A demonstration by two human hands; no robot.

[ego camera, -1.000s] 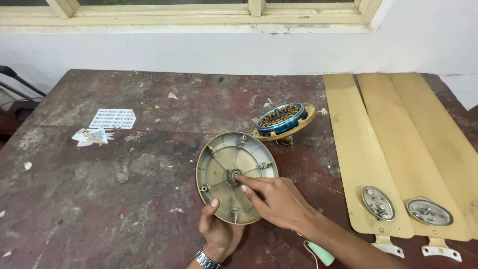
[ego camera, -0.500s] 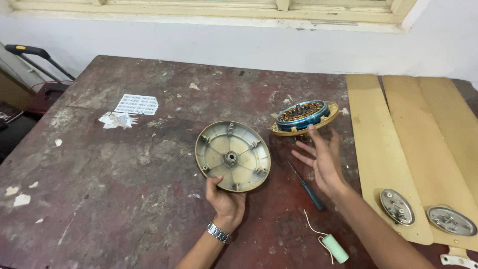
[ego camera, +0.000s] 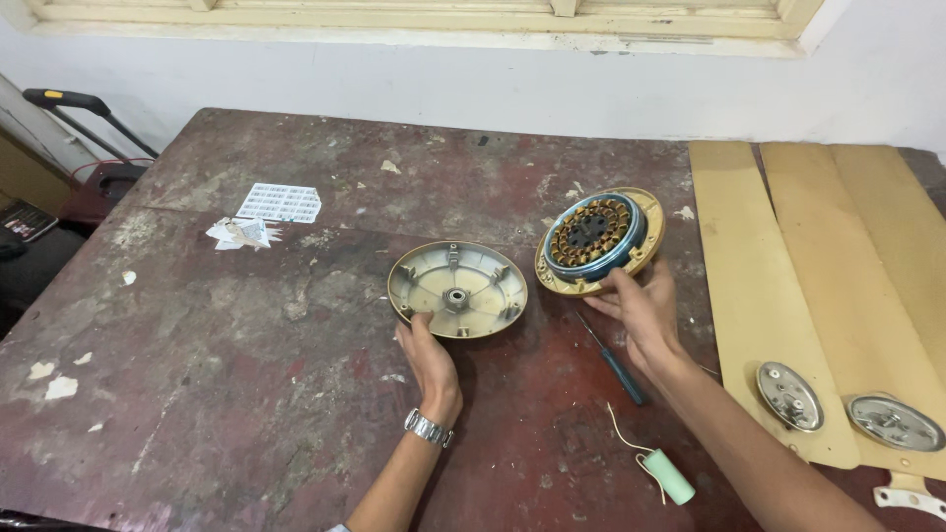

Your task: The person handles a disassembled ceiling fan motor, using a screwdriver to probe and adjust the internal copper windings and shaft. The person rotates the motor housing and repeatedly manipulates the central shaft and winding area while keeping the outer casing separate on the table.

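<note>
So from the head cam I've got a worn reddish table (ego camera: pixel 246 394) with fan parts spread over it. My left hand (ego camera: pixel 431 357) is at the 6 o'clock edge of the cover (ego camera: pixel 457 289), a shallow round metal dish lying open side up near the middle of the table. Fingers are hooked on its near rim, thumb side touching the metal, so it's a light pinch on the rim, not a full grab. There's a watch (ego camera: pixel 428 428) on that wrist.

My right hand (ego camera: pixel 642 313) is closed on the motor (ego camera: pixel 597 239), gripping it at its 5 o'clock edge and tipping it up so the face points toward the camera. It's the round piece with copper windings, a blue band and a tan outer ring. It sits at about 2 o'clock from the cover, just beside it; I can't tell if the two touch.

A screwdriver (ego camera: pixel 613 361) lies on the table right under the right wrist, running toward 5 o'clock. Near the 6 o'clock edge of the view there's a small pale green capacitor (ego camera: pixel 669 476) with thin wires. Over at 3 o'clock, the tan blades (ego camera: pixel 778 286) lie side by side, with metal brackets at their near ends. At 10 o'clock there are paper scraps (ego camera: pixel 258 219).
</note>
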